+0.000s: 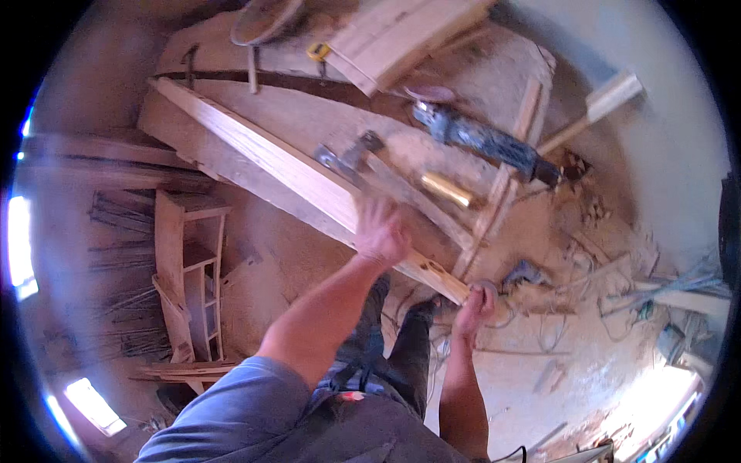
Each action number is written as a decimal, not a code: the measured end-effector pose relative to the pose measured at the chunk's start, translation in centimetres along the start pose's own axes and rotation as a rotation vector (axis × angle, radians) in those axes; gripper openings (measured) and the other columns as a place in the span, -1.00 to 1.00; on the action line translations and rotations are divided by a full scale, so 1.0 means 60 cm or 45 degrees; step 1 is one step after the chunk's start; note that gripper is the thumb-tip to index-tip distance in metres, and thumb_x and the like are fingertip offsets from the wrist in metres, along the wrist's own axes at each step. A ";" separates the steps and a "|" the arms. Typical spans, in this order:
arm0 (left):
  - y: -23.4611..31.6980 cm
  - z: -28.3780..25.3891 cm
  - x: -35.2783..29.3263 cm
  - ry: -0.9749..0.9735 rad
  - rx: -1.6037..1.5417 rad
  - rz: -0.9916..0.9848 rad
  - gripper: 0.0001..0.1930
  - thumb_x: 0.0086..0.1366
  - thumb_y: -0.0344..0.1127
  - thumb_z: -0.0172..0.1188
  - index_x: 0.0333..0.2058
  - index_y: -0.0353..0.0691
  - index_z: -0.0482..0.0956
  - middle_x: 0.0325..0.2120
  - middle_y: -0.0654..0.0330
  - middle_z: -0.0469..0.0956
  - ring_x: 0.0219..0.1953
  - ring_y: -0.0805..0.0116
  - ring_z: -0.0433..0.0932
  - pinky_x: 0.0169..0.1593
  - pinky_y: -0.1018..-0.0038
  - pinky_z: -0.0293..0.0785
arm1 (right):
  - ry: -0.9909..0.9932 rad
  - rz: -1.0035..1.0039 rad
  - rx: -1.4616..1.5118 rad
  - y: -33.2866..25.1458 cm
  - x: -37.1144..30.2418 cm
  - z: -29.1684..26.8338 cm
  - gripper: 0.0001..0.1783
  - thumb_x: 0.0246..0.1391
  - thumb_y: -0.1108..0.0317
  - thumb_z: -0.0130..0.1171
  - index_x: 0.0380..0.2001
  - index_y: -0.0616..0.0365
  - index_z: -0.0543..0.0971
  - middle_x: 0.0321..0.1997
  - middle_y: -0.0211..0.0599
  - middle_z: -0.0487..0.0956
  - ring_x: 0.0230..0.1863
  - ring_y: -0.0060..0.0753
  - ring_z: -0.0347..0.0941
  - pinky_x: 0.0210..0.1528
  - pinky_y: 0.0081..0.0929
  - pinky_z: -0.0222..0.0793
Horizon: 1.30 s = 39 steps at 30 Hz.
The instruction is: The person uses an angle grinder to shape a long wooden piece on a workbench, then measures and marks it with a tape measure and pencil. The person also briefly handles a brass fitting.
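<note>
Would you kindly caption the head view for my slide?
Left hand rests on a long wooden plank; right hand grips its near end.

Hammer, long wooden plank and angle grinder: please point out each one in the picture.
hammer [351, 158], head view, on its metal head.
long wooden plank [262, 150], head view, on its top face.
angle grinder [482, 143], head view, on its body.

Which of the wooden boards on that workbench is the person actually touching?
The long pale plank running diagonally along the bench's front edge: the left hand rests on top of it, and the right hand is at its near end. The stacked boards at the back lie untouched.
</note>
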<state>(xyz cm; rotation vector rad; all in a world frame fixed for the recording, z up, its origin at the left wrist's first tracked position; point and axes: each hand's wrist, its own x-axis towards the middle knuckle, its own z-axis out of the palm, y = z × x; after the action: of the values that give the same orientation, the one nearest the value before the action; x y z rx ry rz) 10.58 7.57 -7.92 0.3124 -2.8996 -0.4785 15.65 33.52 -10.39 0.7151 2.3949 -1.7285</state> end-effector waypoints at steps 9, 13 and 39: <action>0.008 -0.014 0.015 -0.107 -0.159 -0.026 -0.69 0.05 -0.23 0.27 -0.21 -0.20 0.64 -0.08 -0.01 0.45 0.08 -0.07 0.38 0.20 -0.01 0.32 | 0.153 0.282 0.137 0.117 0.062 -0.011 -0.71 0.23 0.25 0.12 -0.17 0.27 0.58 -0.24 -0.18 0.63 -0.22 -0.09 0.55 -0.10 -0.13 0.47; -0.014 -0.058 -0.002 -0.113 -0.325 0.011 -0.67 0.06 -0.35 0.26 -0.14 -0.21 0.64 0.10 -0.06 0.42 0.22 -0.14 0.32 0.28 -0.07 0.27 | 0.112 0.610 0.019 0.028 0.049 0.000 -0.72 0.18 0.24 0.17 -0.17 0.22 0.56 -0.23 -0.14 0.60 -0.17 -0.06 0.52 -0.05 -0.06 0.46; -0.363 -0.146 -0.078 0.420 -2.421 -1.834 -0.60 0.35 -0.34 0.16 0.13 -0.30 0.45 -0.01 0.04 0.57 0.07 0.06 0.58 0.23 0.03 0.50 | 0.321 -0.057 -0.027 0.117 -0.017 -0.208 -0.81 0.20 0.38 0.15 -0.48 0.22 0.52 -0.39 -0.43 0.54 -0.31 -0.51 0.41 -0.23 -0.42 0.38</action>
<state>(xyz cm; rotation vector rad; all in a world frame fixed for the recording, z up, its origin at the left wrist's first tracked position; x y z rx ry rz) 20.78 -14.05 -7.77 1.5412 -0.4633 -2.3507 21.86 46.39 -11.76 0.9345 2.6046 -1.7193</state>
